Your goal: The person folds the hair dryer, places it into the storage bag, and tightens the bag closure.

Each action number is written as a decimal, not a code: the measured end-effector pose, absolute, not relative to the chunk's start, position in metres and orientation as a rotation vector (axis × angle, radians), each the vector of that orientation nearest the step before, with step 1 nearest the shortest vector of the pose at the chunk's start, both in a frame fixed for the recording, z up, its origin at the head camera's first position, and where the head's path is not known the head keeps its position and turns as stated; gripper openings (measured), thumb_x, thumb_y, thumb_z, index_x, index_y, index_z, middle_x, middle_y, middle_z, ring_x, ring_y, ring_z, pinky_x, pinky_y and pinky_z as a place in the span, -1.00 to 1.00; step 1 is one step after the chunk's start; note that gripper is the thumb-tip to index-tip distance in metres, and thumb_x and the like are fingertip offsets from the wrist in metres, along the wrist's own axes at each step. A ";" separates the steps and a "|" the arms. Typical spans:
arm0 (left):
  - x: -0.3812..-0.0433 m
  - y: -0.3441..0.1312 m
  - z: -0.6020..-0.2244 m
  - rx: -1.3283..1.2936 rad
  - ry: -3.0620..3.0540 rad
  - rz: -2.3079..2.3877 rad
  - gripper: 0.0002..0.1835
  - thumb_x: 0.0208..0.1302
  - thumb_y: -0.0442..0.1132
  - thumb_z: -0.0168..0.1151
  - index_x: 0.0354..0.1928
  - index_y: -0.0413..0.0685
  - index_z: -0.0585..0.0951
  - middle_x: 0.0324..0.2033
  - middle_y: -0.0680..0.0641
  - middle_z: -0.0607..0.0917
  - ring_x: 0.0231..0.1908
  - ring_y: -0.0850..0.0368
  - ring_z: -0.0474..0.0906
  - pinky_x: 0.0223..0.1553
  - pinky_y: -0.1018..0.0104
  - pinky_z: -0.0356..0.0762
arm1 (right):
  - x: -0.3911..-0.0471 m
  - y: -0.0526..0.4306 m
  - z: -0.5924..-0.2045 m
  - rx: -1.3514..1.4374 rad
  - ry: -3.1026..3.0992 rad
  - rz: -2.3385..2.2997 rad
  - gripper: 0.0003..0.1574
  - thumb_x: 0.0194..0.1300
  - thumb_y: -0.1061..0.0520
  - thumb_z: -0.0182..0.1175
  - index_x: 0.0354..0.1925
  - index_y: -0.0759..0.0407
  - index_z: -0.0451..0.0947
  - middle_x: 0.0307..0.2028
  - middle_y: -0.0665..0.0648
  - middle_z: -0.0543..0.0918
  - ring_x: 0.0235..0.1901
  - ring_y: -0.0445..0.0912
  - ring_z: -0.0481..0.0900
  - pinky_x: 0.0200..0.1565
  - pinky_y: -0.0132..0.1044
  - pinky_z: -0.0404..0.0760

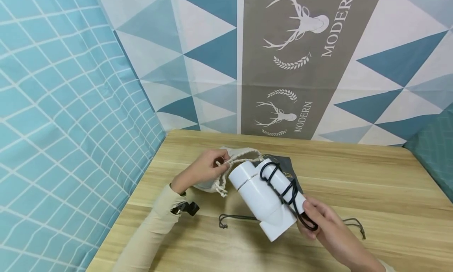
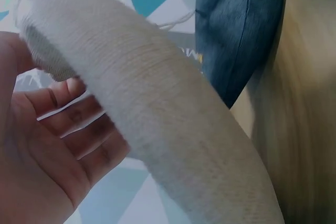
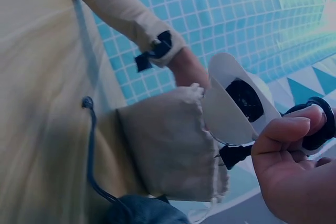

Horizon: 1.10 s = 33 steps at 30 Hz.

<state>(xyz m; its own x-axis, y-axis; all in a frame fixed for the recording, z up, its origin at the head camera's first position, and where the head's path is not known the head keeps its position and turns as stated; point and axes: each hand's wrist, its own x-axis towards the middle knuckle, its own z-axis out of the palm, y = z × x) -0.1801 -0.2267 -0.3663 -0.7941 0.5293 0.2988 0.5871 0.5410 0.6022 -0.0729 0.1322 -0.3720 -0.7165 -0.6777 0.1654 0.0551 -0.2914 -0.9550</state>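
My right hand (image 1: 332,228) grips a white folding hair dryer (image 1: 256,197) by the end of its handle, which has a black cord (image 1: 291,191) wound around it. The dryer is tilted above the table, its barrel end close to a cream cloth drawstring bag (image 3: 163,145). With thumb and fingers my left hand (image 1: 203,169) pinches the bag's mouth near its string (image 1: 222,185). In the left wrist view the bag's cloth (image 2: 157,87) crosses in front of the palm. Beside the right hand, the right wrist view shows a black plug (image 3: 233,156).
A dark grey pouch (image 1: 284,163) with gold print lies behind the dryer, its drawstring ends (image 1: 237,217) stretching out to both sides on the wooden table (image 1: 371,177). A patterned cloth wall (image 1: 212,67) rises at the back, a blue gridded one (image 1: 53,126) at the left.
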 end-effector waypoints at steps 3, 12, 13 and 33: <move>-0.179 -0.220 -0.368 -1.049 -2.686 -1.076 -0.89 0.28 -0.29 0.18 -0.42 -0.01 0.54 -0.51 0.10 0.59 -0.45 0.27 0.53 -0.40 0.36 0.55 | -0.074 0.138 -0.368 -0.775 1.517 -2.082 -0.52 0.64 0.25 -0.51 0.14 0.33 0.35 -0.55 0.19 0.12 -0.59 0.08 0.07 -0.50 -0.13 0.14; -0.170 -0.209 -0.366 -1.015 -2.673 -1.024 -0.80 0.38 -0.26 0.14 -0.46 0.03 0.55 -0.53 0.15 0.61 -0.46 0.32 0.54 -0.43 0.40 0.54 | -0.079 0.139 -0.369 -0.818 1.484 -2.193 -0.49 0.63 0.28 -0.53 0.17 0.38 0.34 -0.53 0.10 0.21 -0.60 0.04 0.03 -0.51 -0.13 0.07; -0.169 -0.209 -0.366 -1.006 -2.670 -1.037 -0.81 0.38 -0.26 0.14 -0.45 0.02 0.55 -0.52 0.14 0.62 -0.45 0.32 0.55 -0.43 0.40 0.55 | -0.080 0.138 -0.370 -0.811 1.496 -2.192 -0.50 0.63 0.28 -0.52 0.16 0.37 0.34 -0.54 0.10 0.21 -0.61 0.04 0.04 -0.51 -0.12 0.08; -0.165 -0.205 -0.358 -0.880 -2.470 -1.099 -0.81 0.48 -0.25 0.09 -0.34 -0.11 0.58 -0.47 0.08 0.61 -0.46 0.31 0.52 -0.42 0.40 0.56 | -0.070 0.112 -0.395 -0.775 2.017 -1.882 -0.80 0.59 0.30 -0.18 0.04 0.33 0.34 -0.52 0.13 0.37 -0.53 -0.11 0.38 -0.57 -0.22 0.51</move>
